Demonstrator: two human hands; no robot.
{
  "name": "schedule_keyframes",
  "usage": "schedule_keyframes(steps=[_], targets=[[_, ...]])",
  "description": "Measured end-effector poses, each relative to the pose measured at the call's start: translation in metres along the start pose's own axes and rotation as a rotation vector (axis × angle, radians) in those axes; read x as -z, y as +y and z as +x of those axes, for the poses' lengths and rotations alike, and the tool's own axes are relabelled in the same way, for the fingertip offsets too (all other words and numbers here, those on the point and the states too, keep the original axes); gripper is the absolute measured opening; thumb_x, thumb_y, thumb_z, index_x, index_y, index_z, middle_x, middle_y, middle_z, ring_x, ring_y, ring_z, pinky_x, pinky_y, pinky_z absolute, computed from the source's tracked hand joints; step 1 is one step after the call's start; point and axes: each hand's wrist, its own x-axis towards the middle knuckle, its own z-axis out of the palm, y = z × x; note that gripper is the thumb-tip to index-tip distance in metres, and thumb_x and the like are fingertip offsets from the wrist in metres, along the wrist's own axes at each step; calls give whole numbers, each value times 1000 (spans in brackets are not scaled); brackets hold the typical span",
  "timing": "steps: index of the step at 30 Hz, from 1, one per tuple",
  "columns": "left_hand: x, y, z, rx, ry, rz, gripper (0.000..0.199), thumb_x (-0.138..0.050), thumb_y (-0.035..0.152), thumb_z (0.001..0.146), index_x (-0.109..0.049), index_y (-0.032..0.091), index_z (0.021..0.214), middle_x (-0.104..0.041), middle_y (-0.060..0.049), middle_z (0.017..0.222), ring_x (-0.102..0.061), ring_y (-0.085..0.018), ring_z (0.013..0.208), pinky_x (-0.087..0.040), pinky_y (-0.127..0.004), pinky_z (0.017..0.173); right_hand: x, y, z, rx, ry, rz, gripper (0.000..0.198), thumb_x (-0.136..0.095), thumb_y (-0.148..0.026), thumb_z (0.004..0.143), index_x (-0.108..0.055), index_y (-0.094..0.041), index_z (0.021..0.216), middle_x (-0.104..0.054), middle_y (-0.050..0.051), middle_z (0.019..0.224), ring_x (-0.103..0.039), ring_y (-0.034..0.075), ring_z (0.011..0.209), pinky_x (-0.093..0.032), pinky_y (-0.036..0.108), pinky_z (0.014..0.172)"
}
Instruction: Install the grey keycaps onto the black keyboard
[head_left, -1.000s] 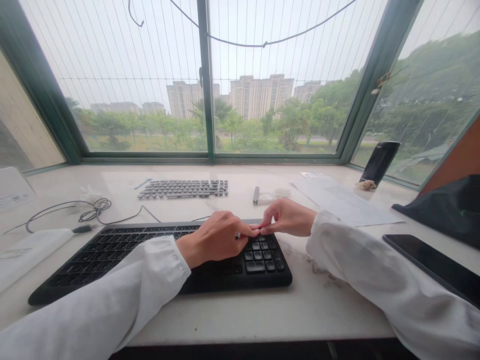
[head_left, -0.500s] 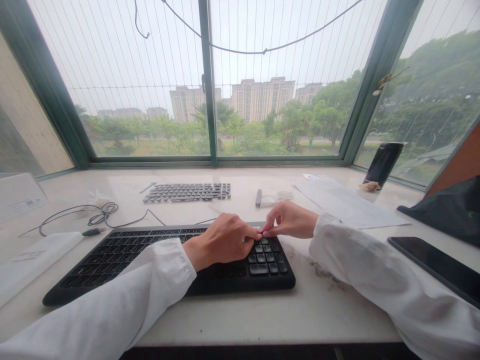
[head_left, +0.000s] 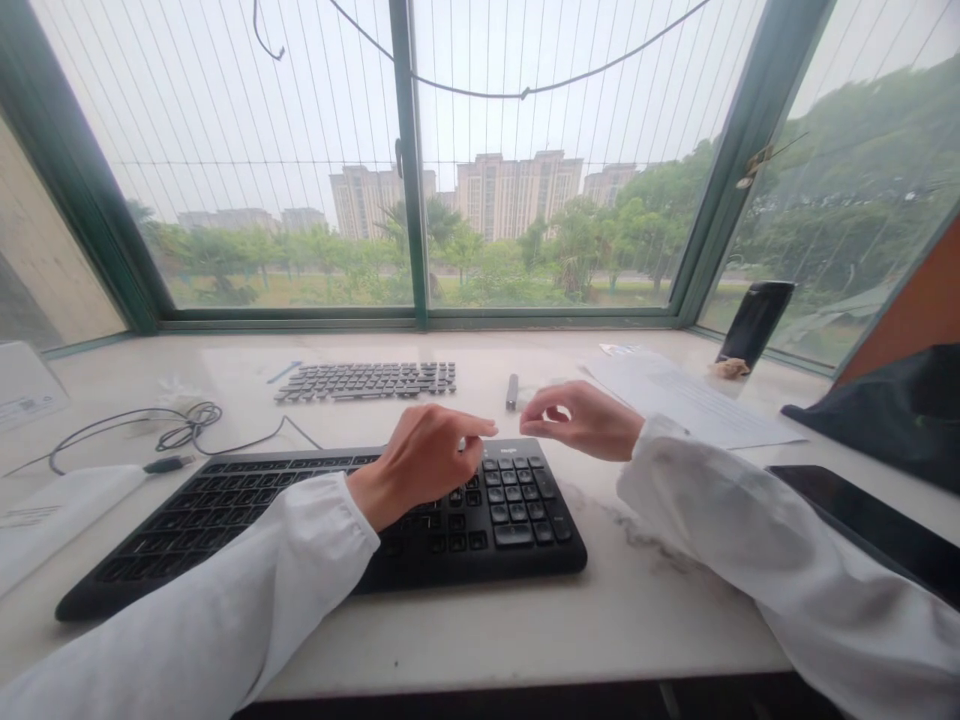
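Observation:
A black keyboard (head_left: pixel 517 568) lies in front of me. Keycaps sit on its number pad (head_left: pixel 517 495) at the right, while the main section shows bare key sockets. Over the keyboard's upper right part hovers my left hand (head_left: pixel 427 455), its index finger stretched out and the other fingers curled, with nothing visible in it. My right hand (head_left: pixel 581 420) is just beyond the keyboard's top right corner, thumb and fingertips pinched together. Whatever may be between them is too small to make out. Loose dark keycaps (head_left: pixel 367 381) lie in rows on the white surface behind the keyboard.
A small grey cylinder (head_left: pixel 512 392) stands behind the hands. Papers (head_left: pixel 682 400), a dark phone (head_left: pixel 862 520) and a black upright object (head_left: pixel 756 325) are to the right. On the left lie a coiled cable (head_left: pixel 191 425) and a white box (head_left: pixel 67 520). A window (head_left: pixel 420 250) rises behind.
Both hands have lifted off the top of the number pad and moved away from me, and their fingertips have drawn apart. The view has shifted slightly.

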Motion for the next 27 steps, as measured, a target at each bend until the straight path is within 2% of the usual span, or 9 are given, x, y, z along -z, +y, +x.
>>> schedule_keyframes(steps=[3,12,20,24,27], targets=[[0,0,0,5,0,5,32,-50,17,83,-75,26,100,-74,1,100,-70,-18,94,-54,-31,87,-9,-1,1,83,-110,-69,15,-65,-30,82,-75,-19,79,-69,2,74,-50,11,65,-39,26,68],[2,-1,1,24,-9,29,32,-50,18,83,-75,28,99,-74,1,100,-70,-19,93,-54,-32,86,-9,-6,-1,123,-99,-161,13,-65,-29,84,-74,-20,79,-70,0,77,-53,11,65,-34,33,86],[2,2,1,42,-19,37,34,-48,19,83,-75,28,100,-75,0,100,-70,-19,92,-53,-31,85,-11,-9,-1,139,-102,-193,13,-65,-28,84,-73,-20,77,-70,1,77,-59,13,70,-31,35,88],[9,-2,3,126,-37,196,34,-45,20,82,-77,25,95,-76,-4,87,-69,-20,76,-51,-31,71,-11,-8,-2,137,-95,-195,14,-64,-29,85,-73,-20,78,-71,1,78,-58,12,69,-31,35,87],[20,-13,7,240,-96,382,35,-41,20,80,-76,19,75,-72,-7,69,-64,-20,64,-46,-31,62,-10,-7,-2,144,-102,-179,16,-64,-31,85,-73,-20,78,-71,1,77,-57,13,69,-30,36,87]])
